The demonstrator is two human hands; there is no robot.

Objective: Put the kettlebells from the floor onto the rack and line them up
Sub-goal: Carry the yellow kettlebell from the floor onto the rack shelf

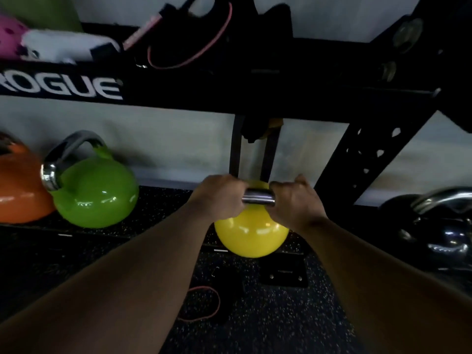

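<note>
Grip: we have both hands closed around the steel handle (pixel 258 196) of the yellow kettlebell (pixel 251 232), the left hand (pixel 219 198) at one end of the bar and the right hand (pixel 296 203) at the other, knuckles up. Sharing the handle splits the load, which we judge sensible for a heavy ball carried low and well out in front.

Yellow kettlebell: it hangs below our hands at the front lip of the rack's bottom shelf (pixel 158 208). Whether its base touches the shelf or floats just above, we cannot tell; blur hides the contact.

Row so far: the green kettlebell (pixel 94 190) sits on the same shelf to the left, touching or just beside an orange kettlebell (pixel 18 185) at the frame edge. Both stand close to the wall, so the line we must match runs along the back.

Gap: open shelf lies between green and yellow, so the yellow one likely goes further back and leftward.

Obstacles: the black rack (pixel 255 98) crossbeam overhangs our hands, and a diagonal brace (pixel 362 159) stands just right, so we keep the lift low.

Right side: a dark kettlebell (pixel 441 231) rests beyond the brace.

Floor: a red band (pixel 201 305) lies on the speckled floor (pixel 281 323) near our feet; we judge it a trip risk.
</note>
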